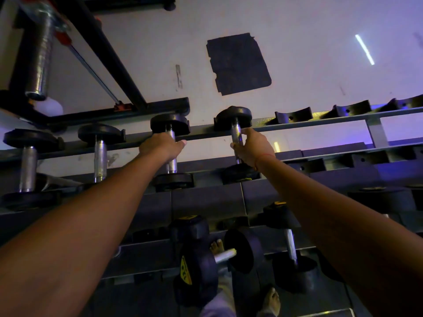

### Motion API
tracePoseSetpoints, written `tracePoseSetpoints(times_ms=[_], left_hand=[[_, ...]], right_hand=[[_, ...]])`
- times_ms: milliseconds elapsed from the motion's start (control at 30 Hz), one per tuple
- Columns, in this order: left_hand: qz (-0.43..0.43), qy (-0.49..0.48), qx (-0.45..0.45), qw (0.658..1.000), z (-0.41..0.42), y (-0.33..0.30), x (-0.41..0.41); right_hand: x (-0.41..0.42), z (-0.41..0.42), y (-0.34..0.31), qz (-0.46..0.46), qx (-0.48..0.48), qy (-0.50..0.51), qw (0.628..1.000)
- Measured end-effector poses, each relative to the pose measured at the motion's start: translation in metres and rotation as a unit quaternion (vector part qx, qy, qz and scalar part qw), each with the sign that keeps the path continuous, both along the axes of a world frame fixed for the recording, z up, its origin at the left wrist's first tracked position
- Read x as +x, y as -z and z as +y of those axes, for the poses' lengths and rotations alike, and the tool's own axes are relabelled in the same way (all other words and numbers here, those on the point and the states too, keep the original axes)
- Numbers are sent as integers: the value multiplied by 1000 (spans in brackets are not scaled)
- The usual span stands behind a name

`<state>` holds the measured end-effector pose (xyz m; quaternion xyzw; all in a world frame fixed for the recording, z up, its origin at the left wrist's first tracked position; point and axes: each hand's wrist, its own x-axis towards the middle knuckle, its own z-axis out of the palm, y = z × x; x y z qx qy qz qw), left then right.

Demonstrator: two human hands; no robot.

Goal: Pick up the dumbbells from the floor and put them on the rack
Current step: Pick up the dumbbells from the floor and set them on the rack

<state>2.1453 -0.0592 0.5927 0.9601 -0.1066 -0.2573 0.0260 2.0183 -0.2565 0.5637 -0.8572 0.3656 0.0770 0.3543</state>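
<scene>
Both our forearms reach up from the lower edge to the rack's (297, 126) top tier. Our left hand (160, 146) has its fingers wrapped round the steel handle of one dumbbell (170, 124); our right hand (253, 145) pinches the handle of the next dumbbell (233, 117) to its right. Both dumbbells sit across the top rails. Below, near our bare feet, a larger dumbbell (199, 266) lies low by the rack.

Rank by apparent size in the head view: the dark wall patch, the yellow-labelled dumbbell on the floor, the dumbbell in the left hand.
1. Dark wall patch
2. Yellow-labelled dumbbell, though nearness to the camera inflates it
3. Dumbbell in the left hand
</scene>
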Motion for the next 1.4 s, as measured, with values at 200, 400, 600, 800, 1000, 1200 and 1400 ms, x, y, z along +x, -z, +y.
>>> tracePoseSetpoints(times_ms=[200, 400, 600, 800, 1000, 1200, 1400], left_hand=[[-125, 113, -1, 986, -24, -83, -64], [-267, 157, -108, 944, -9, -160, -173], [-370, 164, -204, 891, 29, -221, -310], [-423, 197, -267, 843, 54, -296, -426], [-426, 250, -347, 797, 70, -344, -532], [-410, 331, -390, 755, 84, -358, -658], [-351, 426, -408, 727, 91, -339, -823]], right_hand=[[-61, 3, -64, -41, -149, -59, 986], [-161, 13, -148, -170, -267, -75, 946], [-309, 36, -234, -242, -354, -69, 901], [-445, 66, -326, -265, -435, -40, 860], [-586, 118, -373, -269, -499, 30, 823], [-733, 171, -379, -247, -504, 122, 819], [-927, 221, -357, -181, -535, 209, 798]])
